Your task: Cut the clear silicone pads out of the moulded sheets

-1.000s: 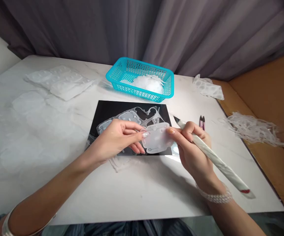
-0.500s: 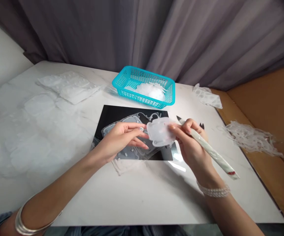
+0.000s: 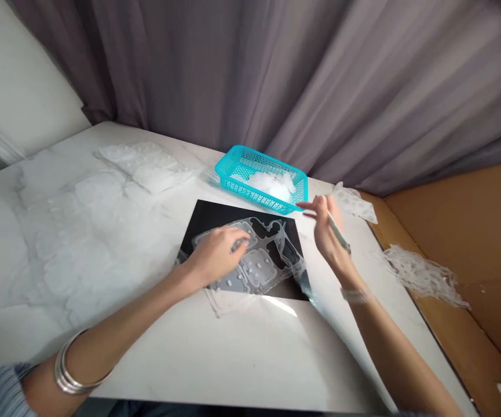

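Note:
My left hand [image 3: 218,252] rests over a clear moulded plastic sheet [image 3: 261,267], its fingers bent and the thumb slightly apart. This sheet, with rounded panels and cut-out gaps, lies on a black mat [image 3: 207,214]. At the front right corner of the turquoise basket [image 3: 254,200] is my right hand [image 3: 326,226], blurred, with some fingers stretched toward the rim. A white pen-shaped tool [image 3: 339,234] is held in that hand, its tip hidden. White translucent plastic pieces [image 3: 274,185] are heaped inside the basket.
Many translucent plastic sheets [image 3: 85,231] spread over the left of the marbled table [image 3: 215,359]. A clear sheet [image 3: 357,202] lies at the back right. Tangled plastic offcuts [image 3: 426,275] lie by the brown cardboard [image 3: 459,231]. A grey curtain [image 3: 250,75] hangs behind.
My right hand has moved up to the basket, and the translucent piece is gone from its fingers; the tool stays held. My left hand has come down onto the plastic sheet. The view has shifted.

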Demonstrator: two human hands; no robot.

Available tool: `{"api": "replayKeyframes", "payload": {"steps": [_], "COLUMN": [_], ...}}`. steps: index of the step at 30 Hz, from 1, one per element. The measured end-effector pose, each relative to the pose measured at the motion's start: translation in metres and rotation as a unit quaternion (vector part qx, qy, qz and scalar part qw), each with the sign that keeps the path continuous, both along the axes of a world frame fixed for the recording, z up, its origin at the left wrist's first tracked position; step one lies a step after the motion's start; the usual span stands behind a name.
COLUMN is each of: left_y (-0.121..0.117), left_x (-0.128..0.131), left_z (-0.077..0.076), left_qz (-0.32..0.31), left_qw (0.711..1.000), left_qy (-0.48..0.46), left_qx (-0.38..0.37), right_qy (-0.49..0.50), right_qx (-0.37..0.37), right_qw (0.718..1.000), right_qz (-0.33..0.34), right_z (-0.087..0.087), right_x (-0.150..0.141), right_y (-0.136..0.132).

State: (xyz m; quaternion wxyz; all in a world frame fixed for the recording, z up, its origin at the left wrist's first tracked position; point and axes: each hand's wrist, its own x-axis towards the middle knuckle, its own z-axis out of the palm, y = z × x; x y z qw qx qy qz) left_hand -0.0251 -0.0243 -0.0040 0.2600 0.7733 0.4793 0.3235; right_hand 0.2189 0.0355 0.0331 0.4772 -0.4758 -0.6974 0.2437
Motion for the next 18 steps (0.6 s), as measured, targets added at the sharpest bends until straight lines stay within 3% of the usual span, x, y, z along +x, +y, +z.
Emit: {"api": "replayKeyframes", "payload": {"steps": [3, 6, 11, 14, 18], "left_y": [-0.025, -0.048, -0.059, -0.057, -0.057], "left_x": [0.003, -0.001, -0.015, -0.019, -0.02], "left_z": [-0.009, -0.017, -0.027, -0.029, -0.028], "left_qz": [-0.121, -0.147, -0.129, -0.138, -0.149], "left_qw": [0.974, 0.944, 0.93, 0.923, 0.916], "left_qy": [0.127, 0.198, 0.256, 0.271, 0.297], "left_qx": [0.146, 0.22, 0.23, 0.234, 0.224], "right_qy": [0.036, 0.013, -0.022, -0.035, -0.128], "right_qx": [-0.103, -0.176, -0.229, -0.213, -0.157], "right_qw": [0.994, 0.984, 0.973, 0.976, 0.978], "right_qz": [-0.007, -0.016, 0.005, 0.015, 0.046], "right_z": [-0.014, -0.018, -0.026, -0.036, -0.044], "right_x": [0.002, -0.011, -0.045, -0.057, -0.063], "right_y": [-0.05, -0.085, -0.105, -0.109, -0.113]}}
